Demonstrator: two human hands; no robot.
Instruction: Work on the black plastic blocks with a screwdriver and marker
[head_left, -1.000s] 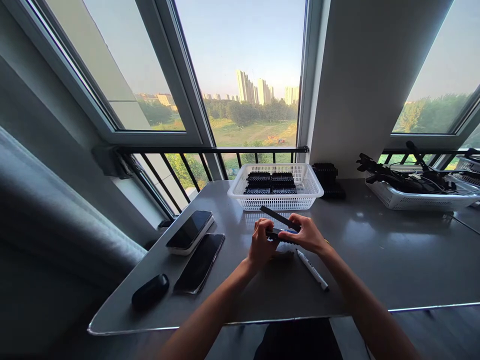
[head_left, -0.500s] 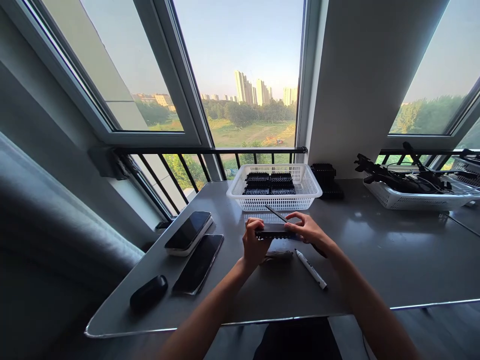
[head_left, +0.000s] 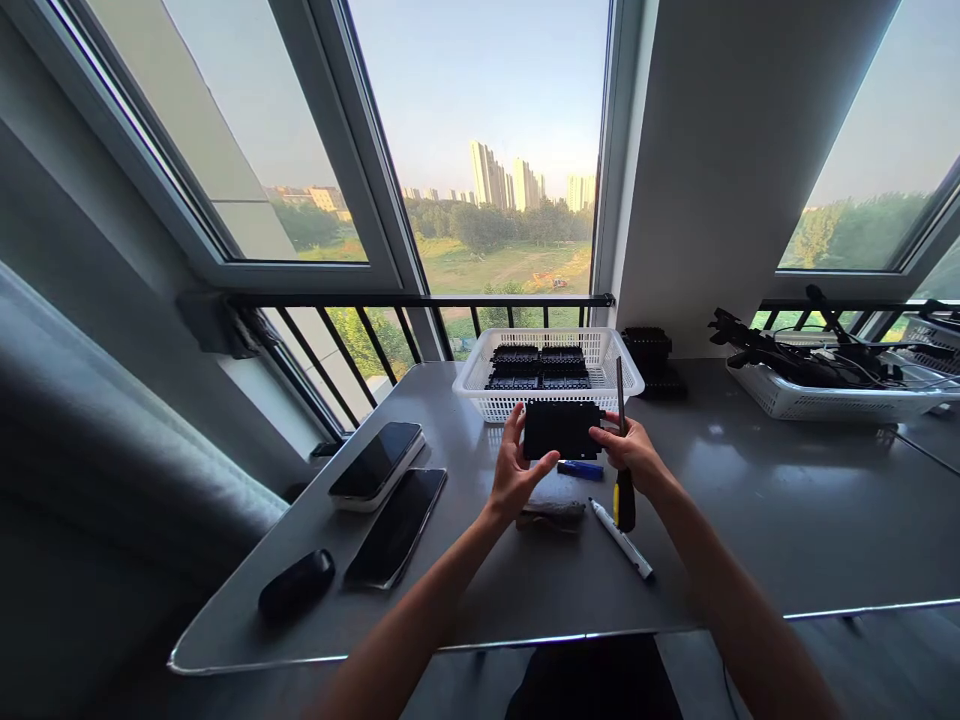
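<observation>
A flat black rectangular part (head_left: 561, 431) is held up in front of the white basket (head_left: 555, 408), its broad face toward me. My left hand (head_left: 517, 480) grips its left edge, thumb along the bottom. At the right edge, my right hand (head_left: 628, 450) pinches the part and also holds a screwdriver (head_left: 625, 502) with a black and yellow handle, its shaft pointing up. Below the part lie a blue object (head_left: 581, 470), a greyish bundle (head_left: 553, 515) and a white marker (head_left: 621, 540). Several black ribbed parts (head_left: 540, 368) sit in the basket.
On the left are a phone on a white box (head_left: 379, 462), another dark phone (head_left: 397, 528) and a black rounded case (head_left: 297, 585). Black parts (head_left: 654, 362) stand right of the basket. Farther right, another white basket (head_left: 825, 398) holds black devices and cables.
The black part has been raised and tilted from edge-on to face-on. The screwdriver has swung from slanting left to upright, and the blue object now shows below the part.
</observation>
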